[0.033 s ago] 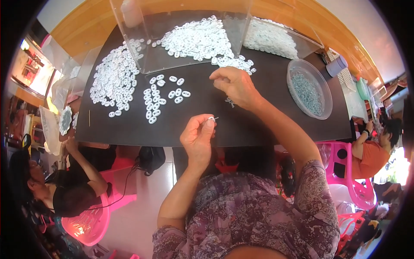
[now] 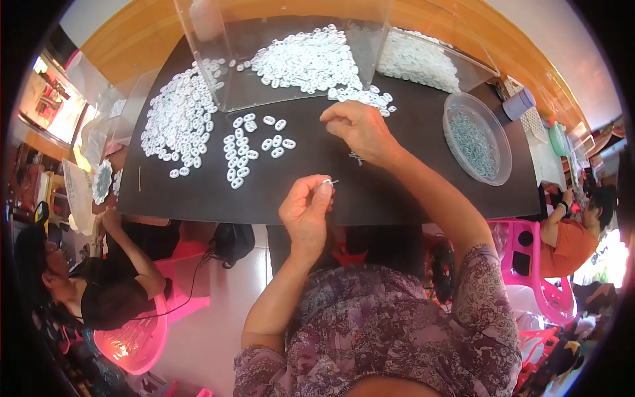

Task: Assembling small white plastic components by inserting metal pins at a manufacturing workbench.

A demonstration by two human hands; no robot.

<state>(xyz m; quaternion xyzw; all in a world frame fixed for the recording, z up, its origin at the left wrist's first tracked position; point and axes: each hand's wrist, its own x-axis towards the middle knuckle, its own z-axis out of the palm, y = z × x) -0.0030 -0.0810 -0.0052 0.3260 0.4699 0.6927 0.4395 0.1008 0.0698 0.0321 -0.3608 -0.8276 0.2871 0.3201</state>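
Observation:
Near the table's front edge, my left hand [image 2: 305, 210] pinches a small white two-holed plastic piece [image 2: 327, 182] between thumb and forefinger. A thin metal screw sticks out of that piece toward the right. My right hand [image 2: 365, 135] hovers over the dark tabletop, farther away and to the right. Its fingers are drawn together, and whatever they hold is hidden. Beside its wrist lies a little heap of screws [image 2: 356, 159]. Several loose white two-holed pieces [image 2: 237, 159] lie to the left of both hands, some in a tight cluster.
A large pile of white pieces [image 2: 175, 126] covers the table's left side. More sit in a clear box [image 2: 251, 104] at the back, spilling past its front. A second clear box [image 2: 473, 78] and a round tub [image 2: 505, 159] of screws stand right. Co-workers sit at either side.

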